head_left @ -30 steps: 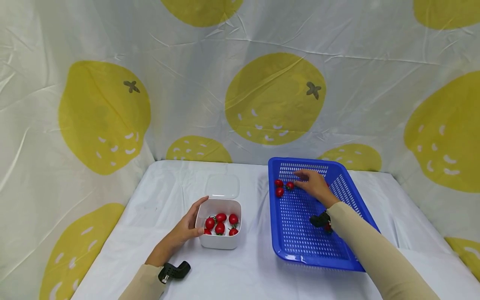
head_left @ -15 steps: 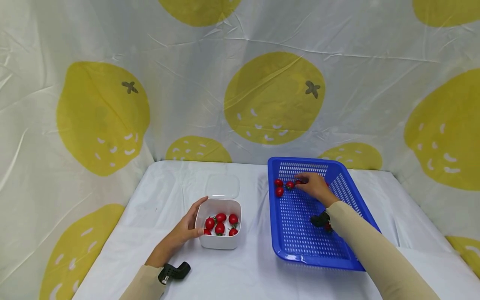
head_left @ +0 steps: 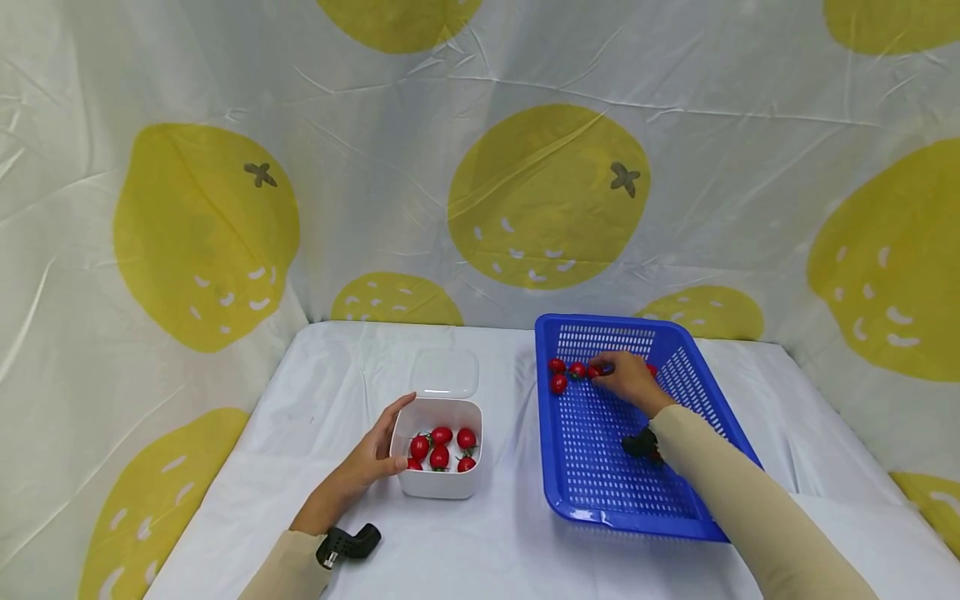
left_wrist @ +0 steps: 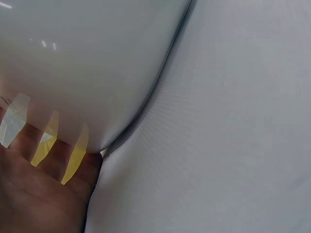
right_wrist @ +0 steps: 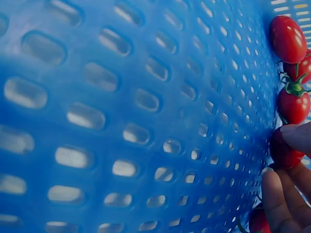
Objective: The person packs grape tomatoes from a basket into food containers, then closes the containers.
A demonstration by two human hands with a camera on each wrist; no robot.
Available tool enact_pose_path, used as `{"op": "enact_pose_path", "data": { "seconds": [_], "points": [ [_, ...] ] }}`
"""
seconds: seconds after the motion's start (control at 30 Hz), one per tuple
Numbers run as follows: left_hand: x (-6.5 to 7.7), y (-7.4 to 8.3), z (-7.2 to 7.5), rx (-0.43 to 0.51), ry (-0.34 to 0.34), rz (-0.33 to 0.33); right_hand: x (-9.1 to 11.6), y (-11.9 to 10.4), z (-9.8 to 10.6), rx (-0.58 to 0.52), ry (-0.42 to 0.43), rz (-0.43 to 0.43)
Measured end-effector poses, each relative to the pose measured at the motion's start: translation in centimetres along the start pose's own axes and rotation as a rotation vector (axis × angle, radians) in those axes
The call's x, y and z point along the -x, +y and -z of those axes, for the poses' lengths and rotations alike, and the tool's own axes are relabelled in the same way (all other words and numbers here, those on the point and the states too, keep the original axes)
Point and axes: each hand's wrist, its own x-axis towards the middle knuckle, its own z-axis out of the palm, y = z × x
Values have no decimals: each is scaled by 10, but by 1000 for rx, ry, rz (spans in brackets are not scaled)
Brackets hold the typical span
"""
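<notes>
My left hand (head_left: 372, 457) holds the left side of a white square container (head_left: 438, 486), thumb at its front rim; in the left wrist view its fingers lie along the container wall (left_wrist: 87, 58). Several red cherry tomatoes (head_left: 439, 457) with green stems lie inside. My right hand (head_left: 628, 379) reaches into a blue perforated basket (head_left: 551, 467). Thumb and fingers pinch a cherry tomato (right_wrist: 284, 151) low in the basket. A row of other cherry tomatoes (right_wrist: 293, 104) sits right beside it, and another cherry tomato (right_wrist: 259, 221) shows below the fingers.
A clear lid (head_left: 445, 373) lies flat just behind the container. One cherry tomato (head_left: 652, 369) is partly visible beyond the right hand. White cloth (head_left: 510, 533) covers the table, and a curtain with lemon prints (head_left: 551, 200) hangs behind and beside it.
My right hand has lowered slightly and its fingers have closed on a cherry tomato; the tomato beside it has shifted a little left. The left hand and container have stayed put.
</notes>
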Motion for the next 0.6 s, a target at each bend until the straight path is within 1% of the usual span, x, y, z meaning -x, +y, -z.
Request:
{"op": "enact_pose_path", "data": {
  "seconds": [0.33, 0.6],
  "points": [
    [0, 3, -1, -13, 14, 31, 1, 1, -1, 3, 3, 12],
    [0, 1, 0, -15, 1, 12, 1, -1, 1, -13, 16, 26]
  ]
}}
